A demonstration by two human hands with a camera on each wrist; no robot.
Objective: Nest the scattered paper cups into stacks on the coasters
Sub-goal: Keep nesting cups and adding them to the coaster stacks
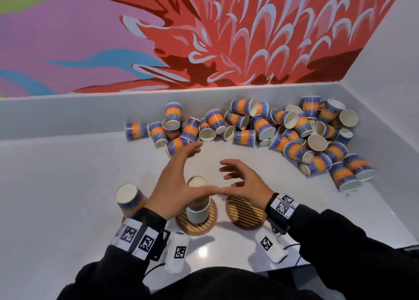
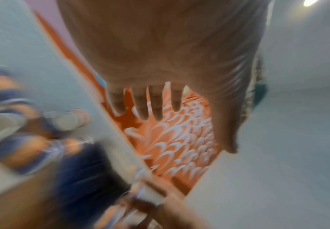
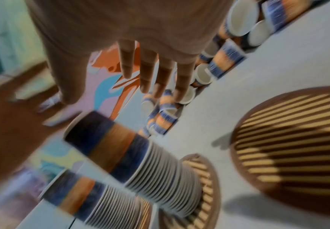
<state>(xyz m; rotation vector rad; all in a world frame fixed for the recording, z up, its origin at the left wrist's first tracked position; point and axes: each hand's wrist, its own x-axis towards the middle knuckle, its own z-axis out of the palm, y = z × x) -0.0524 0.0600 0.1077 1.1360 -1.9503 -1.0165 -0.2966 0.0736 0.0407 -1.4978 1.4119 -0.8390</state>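
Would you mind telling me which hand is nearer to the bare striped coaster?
Right. The right hand hovers just above the bare striped coaster, while the left hand is over the neighbouring cup stack.

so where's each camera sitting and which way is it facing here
Head: worn on the head, looking forward and down at the counter; shows the left hand, right hand, both sleeves, the loose cups.
Left wrist: looks along the open left hand toward the mural; blurred.
Right wrist: looks along the open right hand over the middle stack and the bare coaster.
Shared: head and right wrist both show the bare coaster and middle stack.
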